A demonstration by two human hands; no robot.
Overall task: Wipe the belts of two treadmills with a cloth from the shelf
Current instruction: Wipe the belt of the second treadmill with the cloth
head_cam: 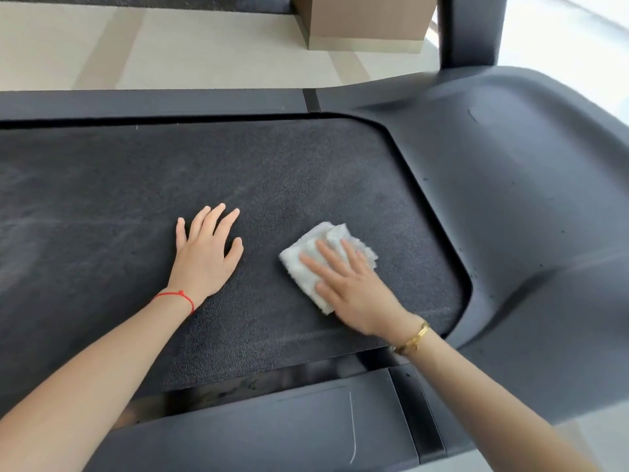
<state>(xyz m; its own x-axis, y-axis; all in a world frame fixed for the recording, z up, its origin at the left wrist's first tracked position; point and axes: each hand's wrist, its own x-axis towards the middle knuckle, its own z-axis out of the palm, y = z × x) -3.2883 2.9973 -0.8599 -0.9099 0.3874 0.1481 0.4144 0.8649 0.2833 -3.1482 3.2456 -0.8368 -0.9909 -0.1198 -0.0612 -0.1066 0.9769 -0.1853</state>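
Nearest the camera: two bare forearms reach over the near side rail [272,434] of a treadmill. The right hand [354,294] lies flat, fingers [326,257] extended and slightly spread, pressing a folded white cloth [306,270] onto the belt [289,172]; it grips nothing, only bears down. The left hand [204,253] rests palm-down on the belt, fingers splayed, empty, well apart from the cloth.

Assessment: wiping of one belt is in hand, near the motor cover [510,172]. The next stroke calls for steady downward pressure and a sweep toward the dusty streaks at left.

Surface: dark textured belt, faint smears visible. Room: pale tiled floor [170,46], a cardboard box [367,18] beyond, an upright post [469,28] at right.
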